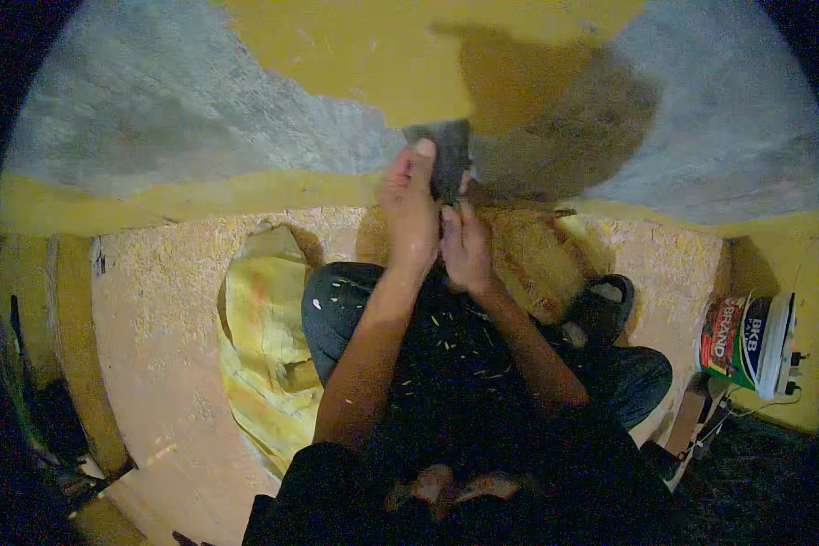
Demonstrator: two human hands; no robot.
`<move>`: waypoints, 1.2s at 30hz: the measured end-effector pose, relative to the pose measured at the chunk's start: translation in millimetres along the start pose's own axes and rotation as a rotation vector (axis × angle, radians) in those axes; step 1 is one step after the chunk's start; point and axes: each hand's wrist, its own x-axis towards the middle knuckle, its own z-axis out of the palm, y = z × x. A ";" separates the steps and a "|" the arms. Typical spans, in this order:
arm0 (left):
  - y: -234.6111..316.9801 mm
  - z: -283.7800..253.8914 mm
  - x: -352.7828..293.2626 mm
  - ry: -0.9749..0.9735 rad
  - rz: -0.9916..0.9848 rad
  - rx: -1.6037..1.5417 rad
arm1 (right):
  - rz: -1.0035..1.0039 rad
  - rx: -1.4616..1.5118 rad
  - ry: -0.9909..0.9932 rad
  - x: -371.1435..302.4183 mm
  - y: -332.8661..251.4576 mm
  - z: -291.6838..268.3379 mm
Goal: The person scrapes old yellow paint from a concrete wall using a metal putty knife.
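My left hand (409, 214) is closed on a dark, flat, rectangular scraper (451, 156), its thumb lying along the flat face. Lower down, my right hand (467, 244) closes around the scraper's narrow lower end, close beside the left. The scraper's top edge meets the wall where yellow paint (355, 55) borders a bare grey patch (218, 114). Motion blurs both hands a little, and part of the grip is hidden between them.
Yellow flakes litter the pinkish floor (164, 355) along the wall's foot. A crumpled yellow sack (268, 318) lies left of my knee. On the right, a printed paint bucket (746, 341) stands near cables. My sandalled foot (605, 305) rests near the wall.
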 end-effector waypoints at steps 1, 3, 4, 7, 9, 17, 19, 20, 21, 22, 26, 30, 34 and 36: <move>2.1 -0.7 4.3 -0.007 -0.003 -0.003 | -0.001 -0.004 0.006 3.5 3.4 2.6; 6.7 -1.6 8.1 -0.027 0.021 -0.010 | 0.053 0.041 -0.088 7.1 5.5 3.2; 7.4 -2.3 -3.1 -0.023 0.023 0.078 | 0.002 0.180 -0.054 -2.0 3.8 -1.5; -11.9 -15.4 1.6 0.068 -0.030 -0.050 | 0.260 0.411 -0.131 -19.5 22.9 -11.6; -10.5 -13.3 2.0 0.066 -0.030 -0.045 | 0.372 0.500 -0.173 -16.8 21.7 -17.6; -1.3 -9.6 4.2 0.058 0.051 0.021 | 0.001 0.266 -0.167 -17.7 26.0 -2.3; -5.8 -13.1 2.9 0.053 0.044 0.016 | 0.018 0.336 -0.150 -16.7 44.1 5.5; -6.5 -11.3 5.0 0.034 0.041 0.003 | 0.024 0.399 -0.125 -12.0 47.5 7.3; -6.8 -9.6 5.1 0.029 0.044 0.000 | 0.018 0.396 -0.123 -12.3 49.4 6.3; -7.0 -8.2 3.5 0.045 0.028 -0.021 | 0.058 0.352 -0.112 -14.9 50.5 4.2; 15.8 1.2 7.3 0.029 0.012 0.019 | 0.165 0.161 -0.128 -3.9 20.5 3.2; -5.4 -11.3 3.2 0.078 0.108 0.284 | 0.117 0.359 -0.100 -17.0 23.3 1.8; 0.3 -4.4 3.1 0.007 0.040 -0.002 | 0.163 0.218 -0.097 -13.3 9.5 -2.0; 0.2 -5.0 -1.8 0.015 0.005 0.035 | 0.112 0.258 -0.112 -19.6 9.4 -3.1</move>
